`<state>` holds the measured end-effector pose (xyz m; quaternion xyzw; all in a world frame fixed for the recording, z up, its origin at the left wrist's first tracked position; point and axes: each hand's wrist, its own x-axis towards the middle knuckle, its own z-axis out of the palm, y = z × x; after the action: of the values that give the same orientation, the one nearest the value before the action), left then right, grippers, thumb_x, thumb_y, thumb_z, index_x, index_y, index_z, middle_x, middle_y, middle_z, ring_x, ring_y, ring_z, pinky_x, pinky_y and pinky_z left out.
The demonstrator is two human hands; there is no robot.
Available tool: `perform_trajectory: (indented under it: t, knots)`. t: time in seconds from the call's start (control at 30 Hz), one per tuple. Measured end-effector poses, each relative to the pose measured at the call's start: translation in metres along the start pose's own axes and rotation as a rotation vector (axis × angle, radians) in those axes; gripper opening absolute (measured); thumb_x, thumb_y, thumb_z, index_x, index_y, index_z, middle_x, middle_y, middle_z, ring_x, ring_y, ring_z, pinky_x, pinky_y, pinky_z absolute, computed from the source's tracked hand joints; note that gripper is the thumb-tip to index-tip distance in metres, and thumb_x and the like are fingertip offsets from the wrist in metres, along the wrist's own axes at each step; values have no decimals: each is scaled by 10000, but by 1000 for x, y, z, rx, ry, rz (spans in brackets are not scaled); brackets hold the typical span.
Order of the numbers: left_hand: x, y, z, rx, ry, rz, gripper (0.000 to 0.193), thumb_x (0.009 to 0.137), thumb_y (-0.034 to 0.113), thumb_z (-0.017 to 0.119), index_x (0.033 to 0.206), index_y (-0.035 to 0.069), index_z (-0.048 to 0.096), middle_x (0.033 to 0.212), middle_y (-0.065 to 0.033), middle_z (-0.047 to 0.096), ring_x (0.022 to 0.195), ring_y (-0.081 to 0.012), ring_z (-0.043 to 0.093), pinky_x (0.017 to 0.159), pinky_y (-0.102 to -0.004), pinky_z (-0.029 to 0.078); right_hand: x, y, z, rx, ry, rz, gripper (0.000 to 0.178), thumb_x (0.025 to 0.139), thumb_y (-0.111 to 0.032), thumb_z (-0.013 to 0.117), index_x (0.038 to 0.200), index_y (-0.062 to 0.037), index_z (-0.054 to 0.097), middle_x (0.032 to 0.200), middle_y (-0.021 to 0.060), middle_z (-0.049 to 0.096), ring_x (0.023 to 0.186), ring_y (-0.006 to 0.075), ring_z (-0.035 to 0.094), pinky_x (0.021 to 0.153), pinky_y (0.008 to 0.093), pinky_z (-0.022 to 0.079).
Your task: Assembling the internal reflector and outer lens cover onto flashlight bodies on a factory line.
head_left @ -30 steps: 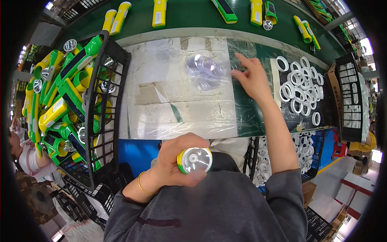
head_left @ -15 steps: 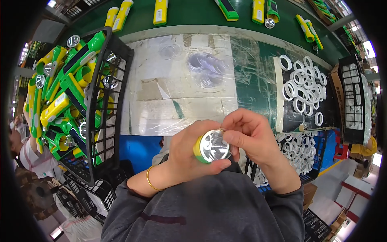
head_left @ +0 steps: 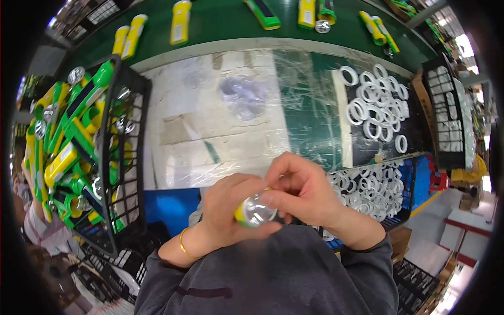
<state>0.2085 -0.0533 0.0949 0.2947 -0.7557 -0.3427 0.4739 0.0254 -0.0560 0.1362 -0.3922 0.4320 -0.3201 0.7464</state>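
My left hand point(head_left: 223, 210) is wrapped round a yellow-and-green flashlight point(head_left: 240, 214), its head turned up. The shiny reflector point(head_left: 260, 211) shows at the open end. My right hand point(head_left: 302, 197) is closed at the reflector's far right rim, thumb and fingertips pinched together there. Whether a thin clear piece sits between those fingertips I cannot make out. Beyond my hands, a pile of clear round lenses point(head_left: 242, 97) lies on the worktable point(head_left: 236, 149). White rings point(head_left: 375, 105) are heaped on a dark board to the right.
A black crate point(head_left: 123, 157) full of yellow-and-green flashlights point(head_left: 73, 142) stands at the left. More flashlights point(head_left: 180, 23) lie along the green belt point(head_left: 218, 23) at the back. Below the table's right edge, a bin holds many white rings point(head_left: 367, 191). Another black crate point(head_left: 446, 113) stands far right.
The whole view has swung, so the table and crates sit farther left. Both hands with the flashlight are slightly lower and nearer my body; the right fingertips remain at the reflector's rim.
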Motion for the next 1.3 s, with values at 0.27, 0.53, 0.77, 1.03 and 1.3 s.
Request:
perform_trajectory:
  t: [0.27,0.53,0.77,1.03,1.3]
  knots:
    - [-9,1,-17,-345,10,-195,593,671,197,791,1145,15,484,929,-139,622,757,-207,625,662,-289,502,78,-43,-175,-1482,756,-549,492,750,-246,722,1184,-62,583,1101,165,610,1012,274,591,852,375,474]
    - [-17,-2,-27,-248,-70,-255,632,758,371,749,1165,17,420,929,-174,595,780,-201,597,681,-308,487,89,-57,-215,-1754,607,-135,553,663,-89,719,1184,-9,552,1106,188,550,1000,361,571,861,411,473]
    - [-12,-2,-23,-331,-40,-263,596,702,279,778,1149,26,477,955,-129,615,807,-204,616,715,-300,493,95,-25,-121,-1794,13,-407,566,608,22,689,1159,-49,578,1096,165,560,997,326,559,871,396,464]
    - [-19,-3,-19,-589,1,-409,629,673,230,812,1179,35,495,1030,-90,612,913,-193,615,803,-298,471,42,-46,-55,-860,-223,-660,566,700,-132,762,1212,6,562,1242,137,496,1102,248,523,940,342,438]
    - [-7,2,-19,-329,-208,-352,826,614,329,856,1231,51,382,1035,-121,617,918,-305,644,744,-358,511,14,-61,8,-1117,-569,-645,417,717,-144,690,1123,-60,639,1124,136,571,978,331,558,822,416,470]
